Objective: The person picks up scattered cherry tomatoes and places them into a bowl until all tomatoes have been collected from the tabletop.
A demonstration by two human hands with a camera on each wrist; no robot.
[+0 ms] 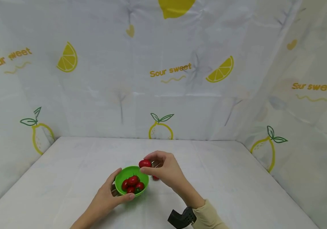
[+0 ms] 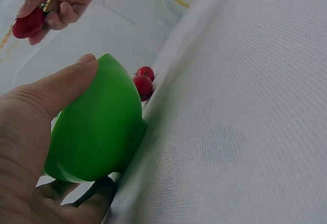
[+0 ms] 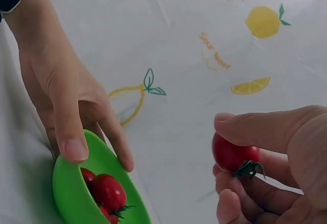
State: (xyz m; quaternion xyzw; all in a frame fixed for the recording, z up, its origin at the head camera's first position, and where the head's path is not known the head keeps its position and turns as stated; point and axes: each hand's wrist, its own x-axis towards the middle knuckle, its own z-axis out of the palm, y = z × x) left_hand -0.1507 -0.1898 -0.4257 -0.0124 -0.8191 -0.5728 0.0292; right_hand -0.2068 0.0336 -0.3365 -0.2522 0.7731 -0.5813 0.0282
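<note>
Cherry tomato (image 1: 145,163) in focus: red, with its green stem on, it was raised above the bright green bowl (image 1: 125,174), at about 1 o'clock from the bowl's middle in the head view. Thumb and fingertips of the right hand (image 1: 166,167) pinched it, the thumb on one side and the fingers on the other; the remaining fingers were curled in toward the palm.

At 8 o'clock from the bowl, the left hand (image 1: 105,194) gripped it, with the thumb at the 6 o'clock stretch of the rim, the forefinger reaching up to about 10 o'clock, and other fingers bent beneath the outer wall. Inside the bowl lay a cluster of at least four more cherry tomatoes (image 1: 133,180), some with green stems showing. Just beyond the bowl at 3 o'clock, two loose tomatoes (image 2: 143,85) lay on the white tabletop (image 1: 223,178), partly covered by the right hand in the head view.

Toward 5 o'clock were a beige sleeve (image 1: 209,216) and a black wrist-worn device (image 1: 181,218). At 12 o'clock, past the table's edge, hung a white backdrop (image 1: 100,89) printed with lemons and "Sour sweet".
</note>
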